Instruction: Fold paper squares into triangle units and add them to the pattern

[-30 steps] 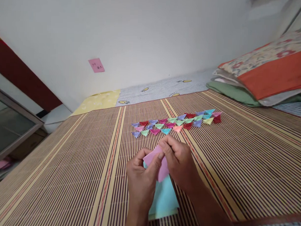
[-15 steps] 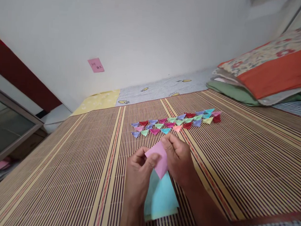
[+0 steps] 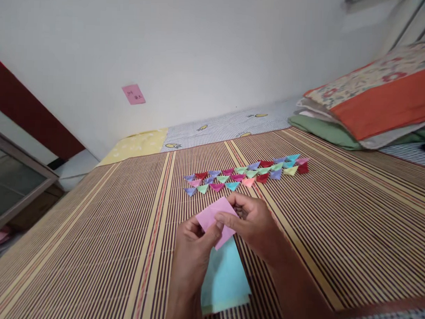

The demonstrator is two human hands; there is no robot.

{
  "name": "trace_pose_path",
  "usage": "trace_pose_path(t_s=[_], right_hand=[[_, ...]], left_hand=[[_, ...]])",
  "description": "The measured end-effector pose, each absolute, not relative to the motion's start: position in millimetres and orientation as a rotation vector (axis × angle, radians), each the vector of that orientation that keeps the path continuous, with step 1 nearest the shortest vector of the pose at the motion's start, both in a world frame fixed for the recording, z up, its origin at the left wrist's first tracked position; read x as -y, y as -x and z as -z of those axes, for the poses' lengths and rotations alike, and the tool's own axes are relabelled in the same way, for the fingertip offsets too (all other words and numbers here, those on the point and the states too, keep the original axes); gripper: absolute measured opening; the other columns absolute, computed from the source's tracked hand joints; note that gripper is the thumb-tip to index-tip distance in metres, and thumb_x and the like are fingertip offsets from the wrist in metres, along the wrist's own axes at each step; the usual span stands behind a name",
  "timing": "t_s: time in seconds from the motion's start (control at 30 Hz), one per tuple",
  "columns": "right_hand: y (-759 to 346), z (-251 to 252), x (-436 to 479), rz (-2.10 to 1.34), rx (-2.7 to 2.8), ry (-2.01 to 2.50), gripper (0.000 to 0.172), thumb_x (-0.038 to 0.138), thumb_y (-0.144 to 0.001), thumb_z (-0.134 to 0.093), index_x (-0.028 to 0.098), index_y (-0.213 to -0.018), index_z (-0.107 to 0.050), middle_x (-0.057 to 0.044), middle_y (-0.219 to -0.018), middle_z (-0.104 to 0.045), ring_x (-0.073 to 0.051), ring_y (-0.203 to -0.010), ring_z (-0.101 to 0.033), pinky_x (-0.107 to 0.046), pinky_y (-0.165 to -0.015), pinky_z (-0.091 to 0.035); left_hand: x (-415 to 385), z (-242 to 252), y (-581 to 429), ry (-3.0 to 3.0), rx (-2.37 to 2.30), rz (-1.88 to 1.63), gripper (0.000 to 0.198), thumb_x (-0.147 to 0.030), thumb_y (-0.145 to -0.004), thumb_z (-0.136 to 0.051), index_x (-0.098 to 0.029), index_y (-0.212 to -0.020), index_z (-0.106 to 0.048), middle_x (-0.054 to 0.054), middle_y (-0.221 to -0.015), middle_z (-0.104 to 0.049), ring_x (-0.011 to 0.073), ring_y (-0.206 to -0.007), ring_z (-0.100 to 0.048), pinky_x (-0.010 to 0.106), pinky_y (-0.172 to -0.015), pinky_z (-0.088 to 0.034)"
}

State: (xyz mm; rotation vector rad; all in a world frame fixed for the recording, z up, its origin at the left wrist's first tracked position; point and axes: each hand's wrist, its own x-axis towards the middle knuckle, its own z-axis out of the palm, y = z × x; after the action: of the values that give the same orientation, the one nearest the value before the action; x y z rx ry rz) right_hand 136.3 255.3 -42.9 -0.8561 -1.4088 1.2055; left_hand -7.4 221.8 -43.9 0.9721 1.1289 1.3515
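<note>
A small pink sheet of paper point(image 3: 210, 214), squarish and held at a slant, is gripped between both hands. My left hand point(image 3: 192, 245) pinches its lower left side, thumb on top and fingers behind. My right hand point(image 3: 254, 224) holds its right side, with the thumb laid across the face close to the left thumb. Below them a stack of light blue paper point(image 3: 227, 276) lies on the striped mat, partly hidden by my left hand and wrist. Beyond the hands, several small folded paper triangles point(image 3: 248, 181) in many colours sit in slanting rows.
The striped bamboo mat point(image 3: 108, 249) spreads under everything. At the right rests a pile of folded bedding point(image 3: 385, 109). A white wall point(image 3: 202, 52) with a pink note point(image 3: 133, 94) rises behind. A framed glass panel point(image 3: 12, 185) stands at the left.
My right thumb has slid inward and down across the pink paper towards the left thumb. The paper has shifted slightly left and shows more of its face.
</note>
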Motion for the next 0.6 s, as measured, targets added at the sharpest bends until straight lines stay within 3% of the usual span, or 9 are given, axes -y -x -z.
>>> trace_pose_path(t_s=[0.2, 0.33, 0.5, 0.6], right_hand=[[-135, 37, -252, -0.945, 1.410, 0.955, 0.025, 0.030, -0.089, -0.066, 0.018, -0.068, -0.061, 0.004, -0.060, -0.049, -0.011, -0.056, -0.042, -0.025, -0.051, -0.033], [-142, 41, -258, -0.951, 1.367, 0.994, 0.039, 0.034, -0.092, -0.063, 0.020, -0.059, -0.049, 0.006, -0.055, -0.040, -0.011, -0.053, -0.038, -0.025, -0.049, -0.030], [-154, 47, -265, -1.176, 1.337, 0.899, 0.037, 0.050, -0.095, -0.057, 0.018, -0.077, -0.065, -0.002, -0.071, -0.064, -0.014, -0.061, -0.056, -0.027, -0.058, -0.044], [-153, 45, -261, -1.242, 1.522, 0.929, 0.029, 0.043, -0.088, -0.068, 0.018, -0.074, -0.064, 0.003, -0.063, -0.055, -0.012, -0.058, -0.048, -0.025, -0.053, -0.036]], left_hand=[[-218, 40, 4, -0.998, -1.091, -1.304, 0.021, -0.030, -0.070, -0.088, -0.013, -0.072, -0.075, -0.001, -0.061, -0.065, 0.0087, -0.055, -0.050, 0.020, -0.055, -0.042], [-218, 40, 3, -0.989, -1.066, -1.263, 0.020, -0.027, -0.066, -0.090, -0.013, -0.071, -0.076, 0.000, -0.062, -0.067, 0.0109, -0.057, -0.055, 0.023, -0.059, -0.047], [-223, 44, 5, -0.905, -1.055, -1.346, 0.028, -0.030, -0.069, -0.088, -0.012, -0.090, -0.081, 0.009, -0.081, -0.079, 0.0199, -0.070, -0.069, 0.032, -0.072, -0.054], [-227, 46, 7, -0.827, -1.079, -1.414, 0.033, -0.032, -0.068, -0.088, -0.011, -0.093, -0.081, 0.012, -0.086, -0.080, 0.0239, -0.075, -0.073, 0.035, -0.073, -0.055]])
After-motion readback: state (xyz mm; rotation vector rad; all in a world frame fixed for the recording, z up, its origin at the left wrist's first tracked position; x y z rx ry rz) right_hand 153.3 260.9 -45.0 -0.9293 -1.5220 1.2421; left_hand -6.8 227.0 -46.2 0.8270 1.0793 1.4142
